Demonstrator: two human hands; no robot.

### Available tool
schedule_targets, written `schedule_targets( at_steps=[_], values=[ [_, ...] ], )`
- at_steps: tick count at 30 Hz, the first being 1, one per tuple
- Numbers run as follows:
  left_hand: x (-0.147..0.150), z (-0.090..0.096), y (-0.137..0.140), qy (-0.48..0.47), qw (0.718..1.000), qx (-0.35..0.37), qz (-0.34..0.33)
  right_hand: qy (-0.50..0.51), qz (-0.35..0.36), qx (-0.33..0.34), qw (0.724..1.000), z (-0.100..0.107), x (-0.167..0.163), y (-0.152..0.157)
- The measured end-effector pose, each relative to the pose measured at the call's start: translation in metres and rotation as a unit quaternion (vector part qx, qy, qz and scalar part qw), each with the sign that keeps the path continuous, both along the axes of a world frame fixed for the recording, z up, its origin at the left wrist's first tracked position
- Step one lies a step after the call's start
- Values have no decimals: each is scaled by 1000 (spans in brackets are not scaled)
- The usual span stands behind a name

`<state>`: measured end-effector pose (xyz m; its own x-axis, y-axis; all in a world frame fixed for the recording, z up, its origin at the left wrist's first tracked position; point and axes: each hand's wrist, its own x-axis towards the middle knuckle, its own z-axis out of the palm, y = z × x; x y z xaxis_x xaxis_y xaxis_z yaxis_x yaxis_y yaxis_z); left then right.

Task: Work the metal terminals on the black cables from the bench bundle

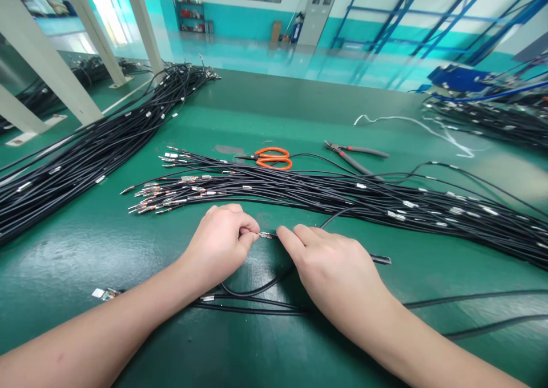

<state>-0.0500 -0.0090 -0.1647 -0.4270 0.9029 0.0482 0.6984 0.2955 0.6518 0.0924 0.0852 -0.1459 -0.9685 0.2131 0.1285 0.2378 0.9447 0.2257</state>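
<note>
My left hand (225, 239) is closed in a pinch at the stripped end (266, 235) of a black cable, where small wires or terminals show. Just to the right, my right hand (331, 265) has its fingers pressed together over the same cable, which trails off behind the knuckles. From beneath that hand pokes a slim dark object (381, 259) with a pale tip edge; most of it is hidden, so its kind is unclear. Several black cables (257, 309) run under my wrists, one ending in a white-tagged connector (105, 294) by my left forearm.
Beyond my hands lies a large bundle of black cables (299, 185) with exposed ends. Orange-handled scissors (274, 158) and cutting pliers (357, 157) rest behind it. Another cable bundle (98, 148) fills the left, beside pale frame posts (55, 57). White string (415, 122) lies far right on the green table (274, 102).
</note>
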Motion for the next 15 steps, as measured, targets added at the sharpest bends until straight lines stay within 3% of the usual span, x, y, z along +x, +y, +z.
schedule_targets(
  at_steps=[15],
  values=[
    [0, -1, 0, 3, 1000, 3, -10, -12, 8, 0, 1000, 1, -1, 2]
  ],
)
